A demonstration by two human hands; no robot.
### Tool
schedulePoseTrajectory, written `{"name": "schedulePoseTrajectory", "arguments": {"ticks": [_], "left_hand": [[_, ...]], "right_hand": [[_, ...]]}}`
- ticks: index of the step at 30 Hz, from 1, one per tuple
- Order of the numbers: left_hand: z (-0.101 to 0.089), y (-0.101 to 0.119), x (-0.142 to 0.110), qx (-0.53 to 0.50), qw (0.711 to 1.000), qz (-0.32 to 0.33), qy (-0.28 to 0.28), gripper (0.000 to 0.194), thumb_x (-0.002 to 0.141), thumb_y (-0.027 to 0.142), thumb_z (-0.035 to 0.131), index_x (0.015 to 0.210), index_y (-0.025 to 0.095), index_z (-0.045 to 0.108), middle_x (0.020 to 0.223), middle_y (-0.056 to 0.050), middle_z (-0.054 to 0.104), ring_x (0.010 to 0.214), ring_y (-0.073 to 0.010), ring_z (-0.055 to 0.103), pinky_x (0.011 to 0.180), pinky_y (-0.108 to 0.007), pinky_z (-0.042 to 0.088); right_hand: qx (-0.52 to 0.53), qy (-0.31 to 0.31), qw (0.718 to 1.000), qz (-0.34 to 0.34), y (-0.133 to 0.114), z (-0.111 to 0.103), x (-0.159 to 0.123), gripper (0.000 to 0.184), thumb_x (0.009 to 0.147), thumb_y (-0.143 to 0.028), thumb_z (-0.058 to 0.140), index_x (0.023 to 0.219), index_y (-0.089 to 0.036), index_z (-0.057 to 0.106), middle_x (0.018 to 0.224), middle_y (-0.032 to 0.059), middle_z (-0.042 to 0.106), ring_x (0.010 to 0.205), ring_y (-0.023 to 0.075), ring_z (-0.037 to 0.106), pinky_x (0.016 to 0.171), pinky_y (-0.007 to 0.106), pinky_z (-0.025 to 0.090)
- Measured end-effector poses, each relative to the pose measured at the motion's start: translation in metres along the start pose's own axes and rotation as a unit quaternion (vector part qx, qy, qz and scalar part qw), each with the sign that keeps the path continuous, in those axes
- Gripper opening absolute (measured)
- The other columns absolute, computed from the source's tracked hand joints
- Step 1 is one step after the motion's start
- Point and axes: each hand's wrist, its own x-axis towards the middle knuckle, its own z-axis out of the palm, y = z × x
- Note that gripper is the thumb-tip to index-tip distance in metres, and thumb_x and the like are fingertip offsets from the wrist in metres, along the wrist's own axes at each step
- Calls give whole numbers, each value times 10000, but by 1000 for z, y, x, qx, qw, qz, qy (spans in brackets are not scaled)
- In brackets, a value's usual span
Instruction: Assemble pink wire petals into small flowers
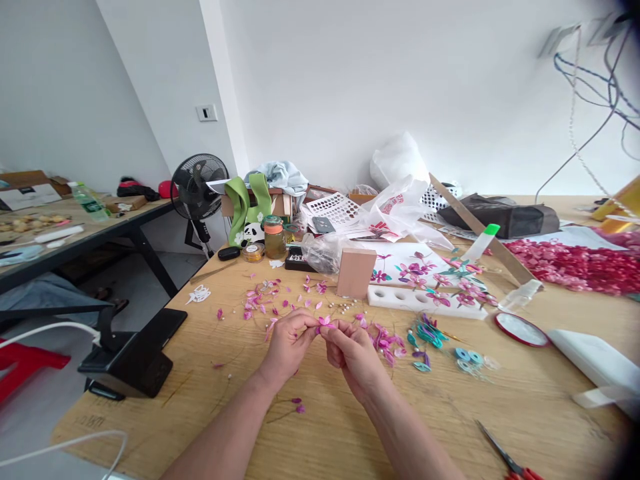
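Between my two hands, above the wooden table (215,407), is a small pink flower (325,322) made of petals. My left hand (290,340) pinches it from the left with thumb and forefinger. From the right, my right hand (351,348) closes on it too, its other fingers curled under. Loose pink petals (260,300) are scattered behind my left hand, and a pile of pink-purple petals (387,341) lies just right of my right hand. White beads (345,307) sit behind the hands. Two purple buds on thin stems (299,405) rest nearer me.
A wooden block (356,273) stands behind the hands, beside a white holder with holes (400,297) bearing finished flowers. Teal thread (431,333), a red-rimmed round dish (521,329) and scissors (503,453) are on the right. A black device (130,360) stands at the left edge.
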Motion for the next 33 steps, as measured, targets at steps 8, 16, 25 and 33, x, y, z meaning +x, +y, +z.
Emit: {"name": "schedulePoseTrajectory", "arguments": {"ticks": [8, 16, 25, 33], "left_hand": [[1, 4, -2, 43, 999, -7, -1, 112, 814, 160, 573, 717, 152, 629, 709, -33, 608, 695, -144, 565, 661, -239, 421], [1, 2, -1, -35, 998, -52, 6, 119, 805, 244, 601, 738, 154, 640, 727, -34, 601, 710, -154, 555, 675, -252, 426], [-2, 2, 2, -137, 984, -111, 16, 163, 784, 302, 629, 729, 152, 659, 721, -23, 584, 713, -146, 529, 691, -257, 421], [-2, 2, 1, -161, 977, -140, 11, 178, 757, 326, 655, 727, 151, 676, 715, -28, 601, 704, -145, 538, 683, -259, 431]], "right_hand": [[-31, 16, 999, -16, 7, -3, 3, 284, 634, -312, 705, 554, -182, 466, 346, -103, 379, 310, 31, 266, 363, 201, 180], [-91, 4, 995, -30, 4, -3, 3, 305, 675, -362, 703, 593, -174, 477, 381, -97, 386, 347, 40, 309, 386, 199, 210], [-123, -19, 991, -53, 0, 0, -2, 295, 676, -382, 705, 659, -172, 499, 465, -93, 396, 391, 47, 327, 405, 202, 230], [-187, -21, 979, -72, -2, -1, -3, 291, 700, -384, 684, 641, -177, 488, 465, -85, 382, 421, 58, 317, 430, 218, 192]]}}
